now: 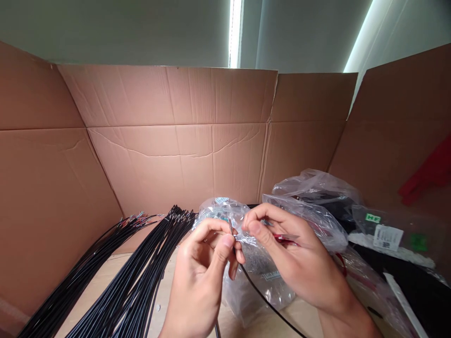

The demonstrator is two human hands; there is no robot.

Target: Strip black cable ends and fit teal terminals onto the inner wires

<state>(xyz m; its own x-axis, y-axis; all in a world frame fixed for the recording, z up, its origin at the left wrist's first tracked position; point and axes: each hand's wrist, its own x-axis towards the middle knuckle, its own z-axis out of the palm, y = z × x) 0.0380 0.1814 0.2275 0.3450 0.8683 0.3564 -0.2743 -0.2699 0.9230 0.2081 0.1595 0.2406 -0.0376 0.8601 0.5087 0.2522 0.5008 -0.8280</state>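
Close in front of me, my left hand (204, 267) pinches a thin black cable (260, 293) near its end between thumb and fingers. A bright silvery patch, perhaps bare strands, shows at the fingertips. My right hand (292, 253) is closed beside it, thumb and forefinger pressed together by the cable end. Tucked in the right hand is a slim red tool (287, 238) with a pointed tip; its kind is partly hidden by the fingers. Behind both hands lies a clear plastic bag (243, 300) with small contents I cannot make out.
On the left lie two thick bundles of black cables, one bundle (130, 277) nearer and another bundle (81, 263) with coloured wire ends. Several plastic bags (317, 225) crowd the right, one with a white label (388, 237). Cardboard walls (176, 164) enclose the table.
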